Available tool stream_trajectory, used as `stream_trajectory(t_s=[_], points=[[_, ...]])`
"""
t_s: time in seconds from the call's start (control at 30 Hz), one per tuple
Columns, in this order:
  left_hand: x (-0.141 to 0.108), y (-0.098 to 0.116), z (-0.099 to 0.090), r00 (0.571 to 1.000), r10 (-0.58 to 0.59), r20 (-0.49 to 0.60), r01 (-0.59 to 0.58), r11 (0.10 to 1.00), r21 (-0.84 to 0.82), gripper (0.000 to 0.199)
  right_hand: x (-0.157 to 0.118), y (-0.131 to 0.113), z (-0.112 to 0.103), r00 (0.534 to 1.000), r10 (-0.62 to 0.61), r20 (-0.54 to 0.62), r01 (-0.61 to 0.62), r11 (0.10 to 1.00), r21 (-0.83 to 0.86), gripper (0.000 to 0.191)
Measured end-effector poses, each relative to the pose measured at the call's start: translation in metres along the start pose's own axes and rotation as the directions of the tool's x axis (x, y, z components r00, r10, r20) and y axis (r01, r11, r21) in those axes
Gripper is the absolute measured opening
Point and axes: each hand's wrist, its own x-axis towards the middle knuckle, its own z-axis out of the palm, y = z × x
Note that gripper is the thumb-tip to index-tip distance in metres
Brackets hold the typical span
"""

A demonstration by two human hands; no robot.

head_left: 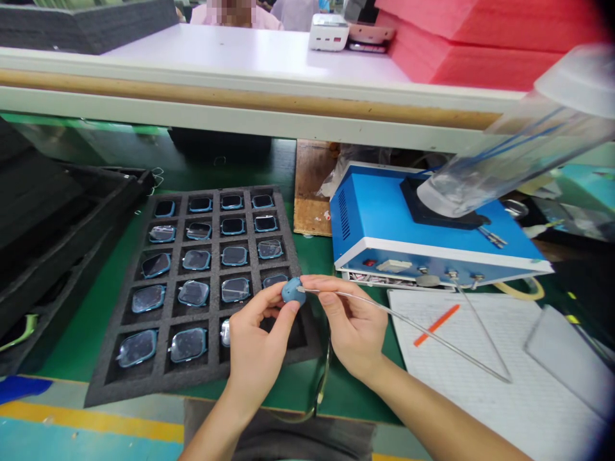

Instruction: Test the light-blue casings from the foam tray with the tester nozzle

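My left hand (262, 342) pinches a small blue rounded piece (291, 291) with tiny dark marks between thumb and fingers. From the right, my right hand (358, 323) grips a thin clear tube (408, 318) close to its end. The tube's pale tip meets the blue piece; whether it goes inside I cannot tell. Both hands are above the lower right of a dark foam tray (163, 256). Its compartments hold several watch-like square pieces (195, 293) with blue frames and glossy faces. My left hand hides some compartments.
A blue box-shaped machine (384, 211) with front fittings bears a clear cylinder (509, 153). To its front lie lined paper (446, 384) and an orange strip (436, 325). More black foam trays (72, 237) stand left. Red foam (480, 38) rests on the shelf; a person (240, 16) sits beyond.
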Motion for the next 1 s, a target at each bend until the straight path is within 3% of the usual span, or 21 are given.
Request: stream_trajectory(t_s=[0.53,1.0], points=[[0.001,0.001,-0.001,1.000,0.013,-0.001,-0.013,0.999,0.029,0.021,0.001,0.001,0.003,1.000,-0.025,0.004,0.024,0.994,0.109,0.021],[0.011,-0.004,-0.003,0.998,0.039,-0.058,-0.035,0.998,0.060,0.034,0.008,0.006,0.006,0.998,-0.066,0.020,0.062,0.985,0.161,0.018]])
